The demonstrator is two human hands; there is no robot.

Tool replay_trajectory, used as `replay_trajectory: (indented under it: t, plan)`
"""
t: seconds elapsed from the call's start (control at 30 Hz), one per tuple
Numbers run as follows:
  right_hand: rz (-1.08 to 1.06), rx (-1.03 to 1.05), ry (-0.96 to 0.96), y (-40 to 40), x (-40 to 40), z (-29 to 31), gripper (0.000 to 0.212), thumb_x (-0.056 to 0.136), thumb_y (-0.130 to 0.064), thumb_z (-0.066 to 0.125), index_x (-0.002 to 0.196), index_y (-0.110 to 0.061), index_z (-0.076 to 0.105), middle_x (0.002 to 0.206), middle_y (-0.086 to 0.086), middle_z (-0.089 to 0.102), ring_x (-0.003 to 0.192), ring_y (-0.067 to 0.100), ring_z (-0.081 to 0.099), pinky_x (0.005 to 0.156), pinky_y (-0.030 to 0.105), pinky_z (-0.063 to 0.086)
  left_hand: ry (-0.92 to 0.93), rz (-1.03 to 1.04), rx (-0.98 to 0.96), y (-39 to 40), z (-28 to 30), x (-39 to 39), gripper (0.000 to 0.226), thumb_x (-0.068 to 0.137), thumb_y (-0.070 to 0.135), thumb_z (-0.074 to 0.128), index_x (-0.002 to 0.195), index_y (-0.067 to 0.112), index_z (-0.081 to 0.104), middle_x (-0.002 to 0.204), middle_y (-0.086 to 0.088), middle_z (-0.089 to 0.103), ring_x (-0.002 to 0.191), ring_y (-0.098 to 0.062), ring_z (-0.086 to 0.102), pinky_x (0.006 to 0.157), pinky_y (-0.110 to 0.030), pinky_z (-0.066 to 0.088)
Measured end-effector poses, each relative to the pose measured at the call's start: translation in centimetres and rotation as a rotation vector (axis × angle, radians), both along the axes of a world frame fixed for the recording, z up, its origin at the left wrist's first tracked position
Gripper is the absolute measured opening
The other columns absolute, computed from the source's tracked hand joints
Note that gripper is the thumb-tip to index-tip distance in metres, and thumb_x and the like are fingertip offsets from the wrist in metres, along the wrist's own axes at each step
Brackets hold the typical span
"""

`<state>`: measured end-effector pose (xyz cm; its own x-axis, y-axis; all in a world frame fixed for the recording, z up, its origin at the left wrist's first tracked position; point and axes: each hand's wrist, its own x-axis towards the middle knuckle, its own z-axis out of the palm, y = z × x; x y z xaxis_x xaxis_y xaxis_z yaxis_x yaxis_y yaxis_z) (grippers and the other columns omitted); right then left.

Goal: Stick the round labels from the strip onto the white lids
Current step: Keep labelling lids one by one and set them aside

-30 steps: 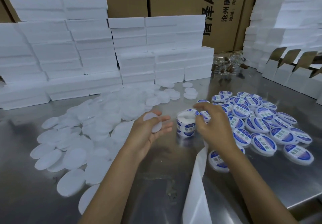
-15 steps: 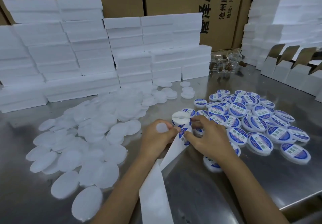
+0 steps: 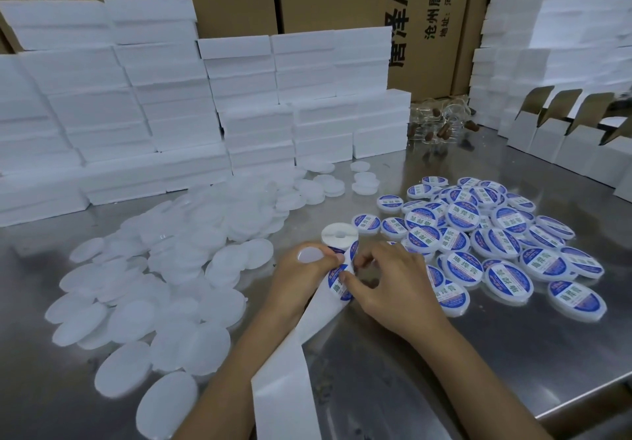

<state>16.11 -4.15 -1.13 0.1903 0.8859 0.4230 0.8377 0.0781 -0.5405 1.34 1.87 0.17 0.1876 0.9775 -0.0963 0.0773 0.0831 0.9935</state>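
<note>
Meanwhile the left hand [image 3: 301,277] is gripping a bare white lid [image 3: 310,255] and the label strip [image 3: 328,297] near the worktop's [image 3: 427,364] middle, while the right hand's [image 3: 393,285] thumb and forefinger are pinching a round label [image 3: 337,275] on that strip

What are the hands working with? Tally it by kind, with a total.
White round plastic lid, in left hand: 1
White paper label strip, pinched by right hand: 1
White label roll, standing behind them: 1
Total: 3
</note>
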Motion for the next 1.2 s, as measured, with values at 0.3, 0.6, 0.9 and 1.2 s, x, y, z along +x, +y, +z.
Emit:
replay_trajectory:
  t: [0.3, 0.6, 0.9, 1.2]
  plan:
    - [0.039, 0.003, -0.009, 0.0, -0.5, -0.3, 0.022, 0.086, -0.046, 0.07, 0.08, -0.03, 0.055, 0.075, -0.015, 0.058, 0.081, 0.007, 0.053, 0.086, 0.031, 0.034, 0.02, -0.029, 0.009, 0.2, 0.2, -0.4, 0.011, 0.082, 0.008, 0.079, 0.09, 0.005, 0.071, 0.09, -0.012, 0.076, 0.081, -0.026, 0.074, 0.084, -0.048, 0.061]
    - [0.196, 0.033, 0.024, -0.5, -0.4, 0.4, 0.016, 0.082, -0.024, 0.073, 0.084, -0.025, 0.057, 0.079, -0.016, 0.055, 0.085, 0.003, 0.05, 0.073, 0.019, 0.036, 0.087, -0.043, 0.07, 0.6, 0.5, -1.0, 0.01, 0.082, 0.007, 0.079, 0.089, 0.008, 0.072, 0.093, -0.012, 0.075, 0.089, -0.028, 0.073, 0.089, -0.051, 0.059]
    - [0.293, 0.042, 0.081, -1.3, -0.8, 0.8, 0.019, 0.083, -0.016, 0.075, 0.079, -0.023, 0.057, 0.081, -0.013, 0.058, 0.087, 0.009, 0.053, 0.069, 0.016, 0.041, 0.099, -0.047, 0.061, 1.1, 0.6, -1.6, 0.011, 0.078, 0.008, 0.082, 0.081, 0.012, 0.073, 0.087, -0.008, 0.076, 0.084, -0.025, 0.074, 0.085, -0.048, 0.061]
    - [0.427, -0.04, 1.023, -1.7, 0.1, 3.4, 0.014, 0.076, -0.008, 0.071, 0.082, -0.007, 0.059, 0.081, 0.008, 0.07, 0.076, 0.015, 0.067, 0.066, 0.022, 0.053, 0.181, -0.151, 0.064, 1.1, 0.8, -2.5, 0.011, 0.081, 0.018, 0.083, 0.081, 0.014, 0.073, 0.079, -0.002, 0.074, 0.071, -0.015, 0.068, 0.064, -0.026, 0.055]
